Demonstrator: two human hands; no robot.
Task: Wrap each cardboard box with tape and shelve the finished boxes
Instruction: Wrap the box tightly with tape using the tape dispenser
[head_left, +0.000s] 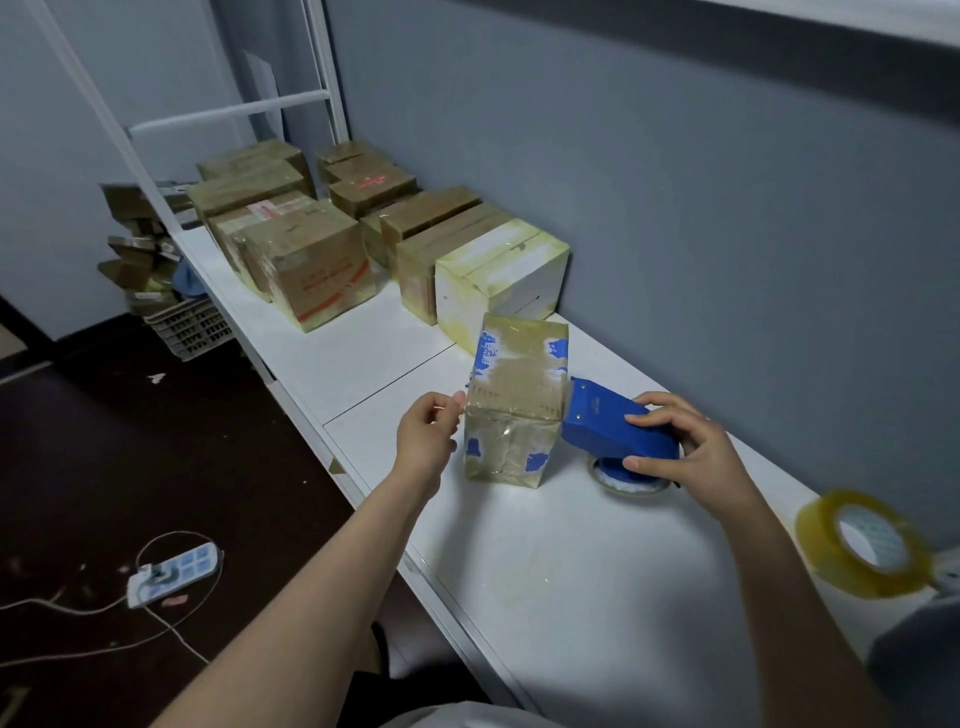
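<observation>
Forearms, both bare, reach in from the bottom edge over the white tabletop (545, 571).

Left hand (426, 436): fingers curled, tips at the upper left edge of the small cardboard box (514, 410). Whether they pinch anything there cannot be told.

Box: upright on the tabletop between the two hands, covered in glossy clear tape, with blue patches showing through.

Right hand (696, 457): fingers wrapped over the top of a blue plastic tape dispenser (608, 421), thumb pressed to its near side. The dispenser nose touches the box's right face near the top edge. Its tape roll (623, 480) sits beneath the right fingers, low over the tabletop; contact cannot be told.

Right of the right fingers lies a loose roll of yellowish clear tape (862, 545), blurred.

Beyond the left fingers, farther along the tabletop, stand tape-wrapped boxes in two rows. The closest is a white box (498, 280), with a brown box with red print (311, 265) to its left. A grey wall (675, 208) runs behind, and a white metal frame (234, 111) stands at the far end.

Left of the left fingers, on the dark floor (104, 441), lies a white power strip (176, 571) with cable. Farther off is a grey plastic crate (189, 327) beside cardboard scraps.
</observation>
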